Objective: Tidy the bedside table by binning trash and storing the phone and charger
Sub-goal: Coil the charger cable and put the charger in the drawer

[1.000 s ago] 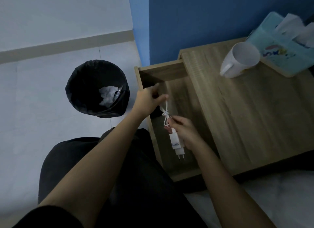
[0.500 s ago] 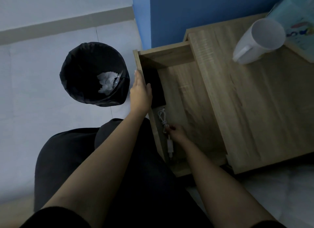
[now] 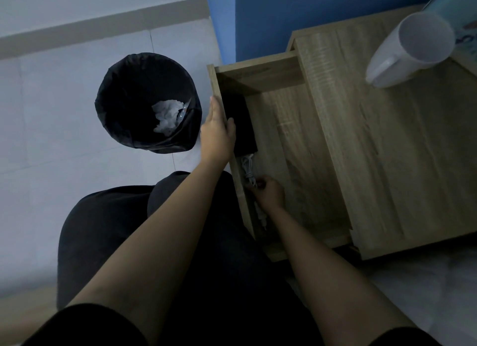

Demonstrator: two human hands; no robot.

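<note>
The wooden drawer of the bedside table stands pulled out. A black phone lies flat inside along its left wall. Below it lies the white charger, its coiled cable and plug against the same wall. My left hand rests flat on the drawer's left edge, thumb inside by the phone. Down in the drawer, my right hand closes its fingers on the charger cable. A black-lined bin on the floor at left holds crumpled white tissue.
A white mug stands on the table top at the back right, with a light blue tissue box behind it. A blue wall backs the table. My dark-clothed knees are below the drawer. Pale tiled floor surrounds the bin.
The charger went from being held above the drawer down onto its floor by the left wall. My left hand let go of the cable and moved onto the drawer's left edge.
</note>
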